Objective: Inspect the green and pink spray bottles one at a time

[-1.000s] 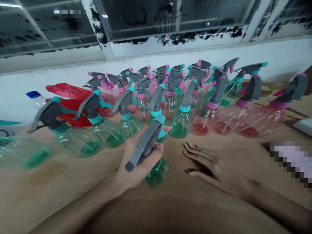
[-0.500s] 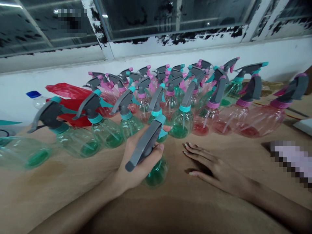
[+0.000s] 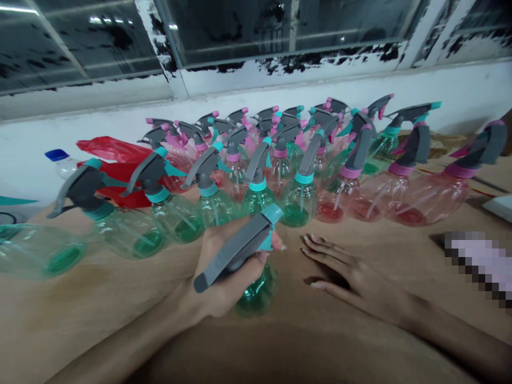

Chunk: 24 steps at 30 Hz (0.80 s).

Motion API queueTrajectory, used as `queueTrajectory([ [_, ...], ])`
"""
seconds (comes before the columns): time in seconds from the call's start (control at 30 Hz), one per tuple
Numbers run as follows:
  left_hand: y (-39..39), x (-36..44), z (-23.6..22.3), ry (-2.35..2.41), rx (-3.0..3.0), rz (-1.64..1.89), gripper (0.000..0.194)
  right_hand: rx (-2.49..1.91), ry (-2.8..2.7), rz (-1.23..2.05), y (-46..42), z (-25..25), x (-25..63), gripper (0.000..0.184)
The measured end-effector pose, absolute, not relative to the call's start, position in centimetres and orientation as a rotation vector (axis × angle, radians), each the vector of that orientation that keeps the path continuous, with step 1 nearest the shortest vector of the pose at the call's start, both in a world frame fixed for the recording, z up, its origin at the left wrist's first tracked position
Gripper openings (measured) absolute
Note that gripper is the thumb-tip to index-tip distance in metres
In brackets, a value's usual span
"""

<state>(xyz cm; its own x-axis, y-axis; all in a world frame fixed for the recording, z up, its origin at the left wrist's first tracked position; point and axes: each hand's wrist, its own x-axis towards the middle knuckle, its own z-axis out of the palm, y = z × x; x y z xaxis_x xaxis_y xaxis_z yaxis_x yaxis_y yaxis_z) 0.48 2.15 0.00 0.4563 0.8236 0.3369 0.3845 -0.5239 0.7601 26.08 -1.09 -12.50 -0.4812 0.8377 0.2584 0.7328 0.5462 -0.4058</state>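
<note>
My left hand is wrapped round the neck of a green spray bottle, under its grey head with the turquoise nozzle. A fingertip shows beside the turquoise trigger; the hand hides much of the bottle's upper body. To the right, my right hand lies on the table with its fingers stretched out and nothing in them. Just beyond the left hand stands a front row with a green spray bottle, another green one and a pink one.
Several more pink and green spray bottles crowd behind, up to the white wall below the windows. A red plastic bag and a blue-capped clear bottle are at the left. A blurred-out object lies at the right.
The held spray bottle's head has turned and tipped, its nozzle shifting right and nearer to me. The green bottle behind it shows more now. My right hand has stayed still.
</note>
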Motion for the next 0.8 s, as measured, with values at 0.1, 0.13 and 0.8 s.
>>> queueTrajectory([
  [0.1, 2.01, 0.35, 0.14, 0.928, 2.109, 0.894, 0.011, -1.287, -2.378, 0.319, -1.07, -12.51, 26.06, 0.056],
  [0.13, 1.96, 0.37, 0.10, 0.963, 2.098, 0.877, 0.011, -1.291, -2.385, 0.316, -1.05, -12.54, 26.07, 0.056],
  [0.8, 1.90, 1.13, -0.43, 1.191, 2.159, 0.895, 0.024, -1.284, -2.364, 0.372, -1.02, -12.39, 26.09, 0.057],
])
